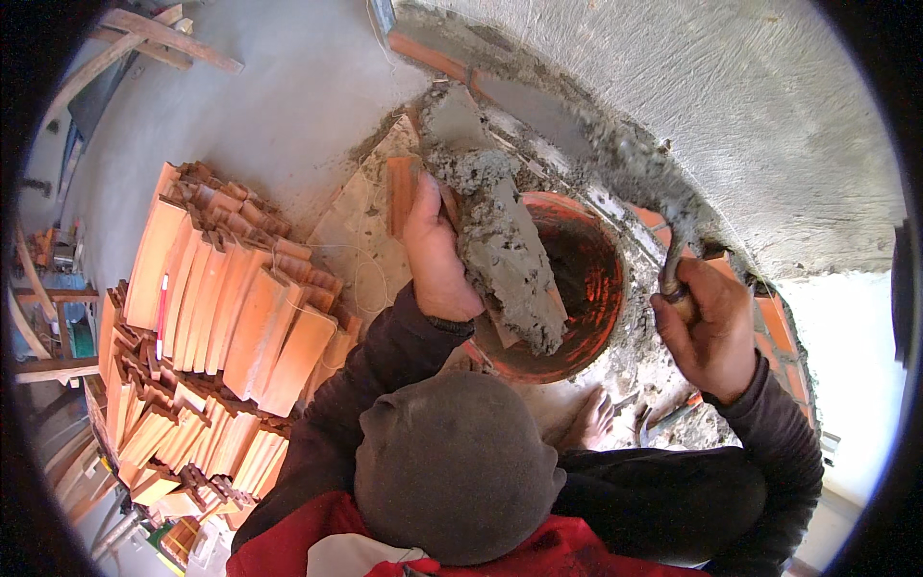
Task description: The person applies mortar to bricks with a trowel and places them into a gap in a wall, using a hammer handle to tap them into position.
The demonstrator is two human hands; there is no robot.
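Grey mortar (500, 250) is carried in a thick layer on a terracotta brick (402, 197), which is gripped by the left hand (435, 245) — fingers largely hidden — and is positioned partly over the orange bucket (618, 288). A trowel (676, 296) is held by its handle in the closed right hand (711, 332), near the wall (740, 125); its blade cannot be made out. Terracotta pieces (240, 298) are stacked at left.
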